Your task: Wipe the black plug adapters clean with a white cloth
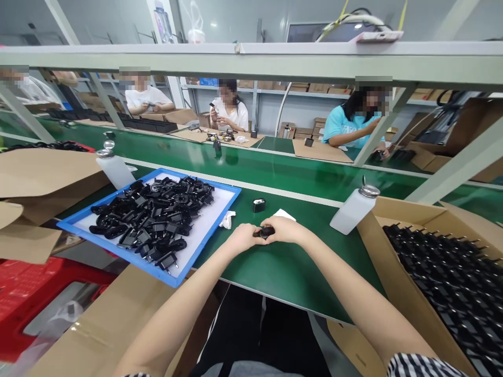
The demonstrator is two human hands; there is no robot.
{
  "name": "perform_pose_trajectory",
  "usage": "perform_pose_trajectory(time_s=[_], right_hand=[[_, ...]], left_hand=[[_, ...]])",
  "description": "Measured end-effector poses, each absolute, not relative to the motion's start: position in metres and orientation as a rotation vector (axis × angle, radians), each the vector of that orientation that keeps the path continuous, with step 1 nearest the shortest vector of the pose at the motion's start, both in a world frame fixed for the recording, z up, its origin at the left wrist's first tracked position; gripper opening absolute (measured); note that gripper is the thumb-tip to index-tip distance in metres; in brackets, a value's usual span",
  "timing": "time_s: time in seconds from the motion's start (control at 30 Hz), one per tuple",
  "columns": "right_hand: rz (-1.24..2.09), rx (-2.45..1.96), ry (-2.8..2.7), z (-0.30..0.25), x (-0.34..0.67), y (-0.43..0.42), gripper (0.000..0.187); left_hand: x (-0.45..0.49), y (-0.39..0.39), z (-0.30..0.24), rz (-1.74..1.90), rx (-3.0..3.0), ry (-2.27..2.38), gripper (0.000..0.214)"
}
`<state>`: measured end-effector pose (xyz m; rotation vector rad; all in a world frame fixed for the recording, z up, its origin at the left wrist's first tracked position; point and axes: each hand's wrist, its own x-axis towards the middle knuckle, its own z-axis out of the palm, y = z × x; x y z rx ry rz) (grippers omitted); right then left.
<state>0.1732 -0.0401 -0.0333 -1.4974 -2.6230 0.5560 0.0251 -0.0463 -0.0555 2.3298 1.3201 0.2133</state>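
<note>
My left hand and my right hand meet over the green bench, fingers closed around a small black power adapter. Fingers cover much of it, so its prongs and cable cannot be made out. Just beyond the hands stands a small black block with a pale top. A crumpled white cloth lies left of my hands, and a flat white piece sits behind the right one. To the left, a blue-rimmed tray bears a heap of black plug adapters with cables.
White pump bottles stand behind the tray and at right. A cardboard box at right holds rows of black adapters. A red stool is at lower left. Several people work across the bench, beyond a metal frame.
</note>
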Motion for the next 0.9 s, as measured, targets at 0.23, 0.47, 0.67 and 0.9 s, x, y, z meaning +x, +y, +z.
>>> perform_pose_trajectory(time_s=[0.23, 0.47, 0.67, 0.9], right_hand=[[0.158, -1.684, -2.832, 0.014, 0.175, -0.058, 0.03], [-0.146, -1.956, -2.151, 0.141, 0.282, -0.115, 0.027], [-0.114, -2.358, -1.312, 0.104, 0.396, -0.101, 0.028], [0.171, -2.54, -1.437, 0.027, 0.418, -0.049, 0.011]], left_hand=[[0.023, 0.005, -0.043, 0.289, 2.234, 1.7, 0.055], [0.047, 0.053, -0.083, 0.73, 1.904, 1.579, 0.053], [0.052, 0.035, -0.084, 1.024, 1.56, 1.213, 0.033], [0.053, -0.038, -0.049, 1.153, 1.384, 0.774, 0.034]])
